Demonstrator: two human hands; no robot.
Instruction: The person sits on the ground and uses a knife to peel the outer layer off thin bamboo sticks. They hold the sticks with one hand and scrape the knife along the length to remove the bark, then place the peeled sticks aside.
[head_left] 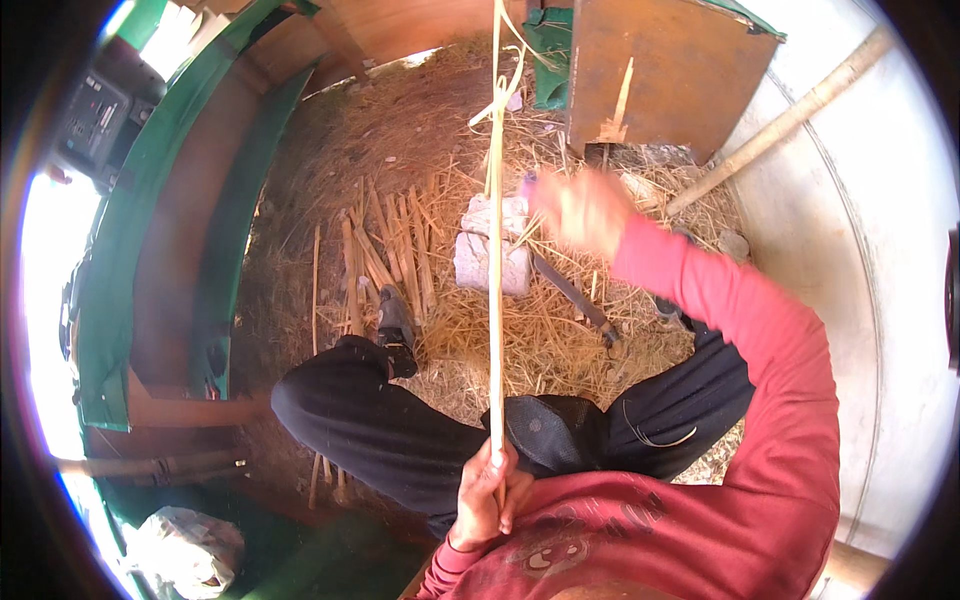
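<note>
Strip [496, 350], held near 1 end by the left hand [485, 497], extends between the knees [308, 395]; the right hand [585, 212] is blurred, grip impossible to tell. Keeping it straight and steady likely helps.

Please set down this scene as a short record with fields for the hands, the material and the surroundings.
Left hand: closed around a long pale strip, near the person's lap
Right hand: raised right of the strip, motion-blurred; its grip cannot be told
Strip: runs from the left hand to the picture's upper edge
Ground: loose straw-like shavings, two pale blocks, a dark elongated tool
Left of blocks: split wooden pieces
Lower left: crumpled whitish bag
Upper right: brown panel, slanting pole
</note>
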